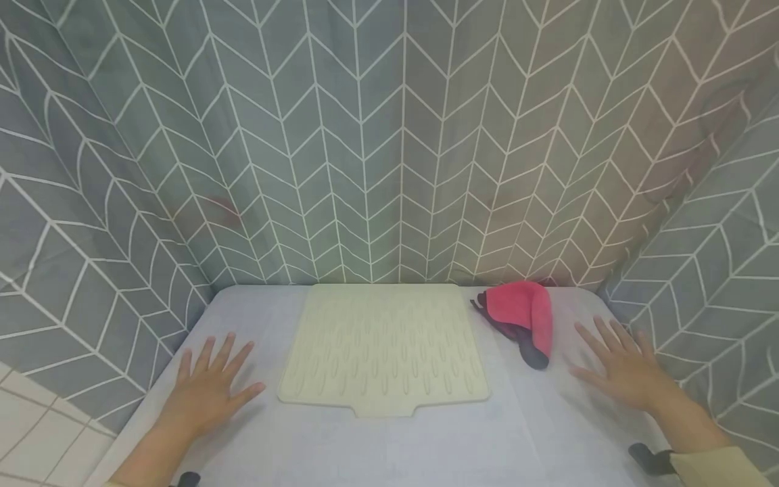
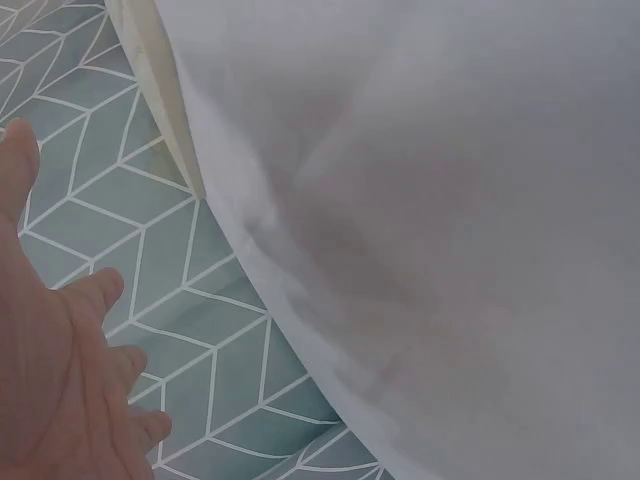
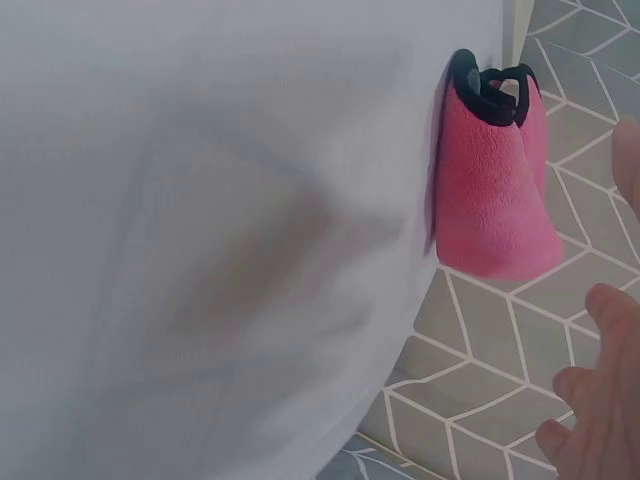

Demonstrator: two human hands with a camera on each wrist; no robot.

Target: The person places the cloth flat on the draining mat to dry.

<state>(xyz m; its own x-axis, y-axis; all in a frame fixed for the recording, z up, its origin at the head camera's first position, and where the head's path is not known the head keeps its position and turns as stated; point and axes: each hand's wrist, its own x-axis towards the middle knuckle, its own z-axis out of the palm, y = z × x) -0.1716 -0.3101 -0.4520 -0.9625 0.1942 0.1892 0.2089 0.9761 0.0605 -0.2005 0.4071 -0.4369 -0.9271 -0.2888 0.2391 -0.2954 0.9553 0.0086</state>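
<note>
Hands flat, fingers spread, holding nothing: left hand at 8 o'clock, right hand at 4. Risk: right sweep knocks cloth off table.

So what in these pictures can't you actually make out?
- Pink cloth: bunched up in the head view, so its inner folds and full shape are hidden.
- Right hand: the right wrist view's edge cuts it off; only fingertips show.
- Left hand: cropped by the left wrist view's edge.
- Cream mat: whatever lies under it is covered.
- Table: its near edge runs out of the head view.
</note>
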